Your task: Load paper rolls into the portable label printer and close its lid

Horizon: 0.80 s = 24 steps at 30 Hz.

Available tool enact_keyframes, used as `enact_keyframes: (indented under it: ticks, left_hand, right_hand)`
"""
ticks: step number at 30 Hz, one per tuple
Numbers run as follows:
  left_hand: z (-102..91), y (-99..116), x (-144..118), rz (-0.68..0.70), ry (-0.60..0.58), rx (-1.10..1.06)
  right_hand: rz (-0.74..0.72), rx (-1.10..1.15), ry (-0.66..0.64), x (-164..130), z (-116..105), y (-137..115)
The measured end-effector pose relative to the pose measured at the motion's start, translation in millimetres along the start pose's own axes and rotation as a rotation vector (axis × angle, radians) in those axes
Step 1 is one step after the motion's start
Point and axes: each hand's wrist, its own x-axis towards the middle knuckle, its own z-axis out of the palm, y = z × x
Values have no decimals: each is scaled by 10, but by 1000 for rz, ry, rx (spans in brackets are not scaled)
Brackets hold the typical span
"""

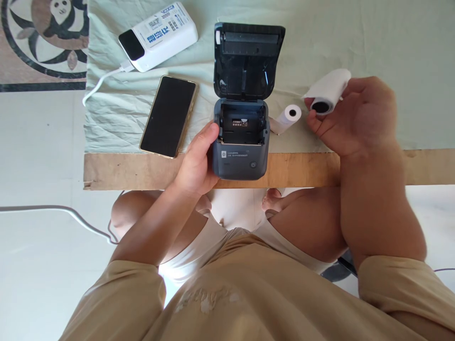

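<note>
A small dark grey printer (241, 156) stands at the near edge of the table with its lid (247, 57) swung open and its paper bay empty. My left hand (197, 161) grips the printer's left side, thumb on the bay's rim. My right hand (355, 116) holds a white paper roll (329, 90) above the table, to the right of the printer, its dark core end facing me. A second white paper roll (287, 118) lies on the cloth just right of the printer.
A black phone (168, 116) lies face up left of the printer. Behind it sits a white power bank (158, 35) with a white cable (99, 83) running off the table. A pale green cloth (373, 42) covers the wooden table (142, 170). My knees are under the edge.
</note>
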Motion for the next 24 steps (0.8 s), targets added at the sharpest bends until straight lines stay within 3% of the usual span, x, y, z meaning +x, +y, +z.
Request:
enact_keyframes:
  ticks: [6,11,14,18,24]
  left_hand:
    - [-22,-9,-8,9,-21,13]
    - [-20,-10,-18,-1,-22,28]
    - [-10,-4,-14,-6,-8,24]
    - [-5,9,-23,-16,-35,-12]
    - [-22,10,-33,-25,-65,-18]
  right_hand:
    - [-41,30,108,-150,126,-20]
    - [-64,59,8,-232,149,6]
    - [-22,58,32,-263,180,-16]
    - [52,28,103,-224,179,-60]
    - [80,-1,99,-73,85,-85]
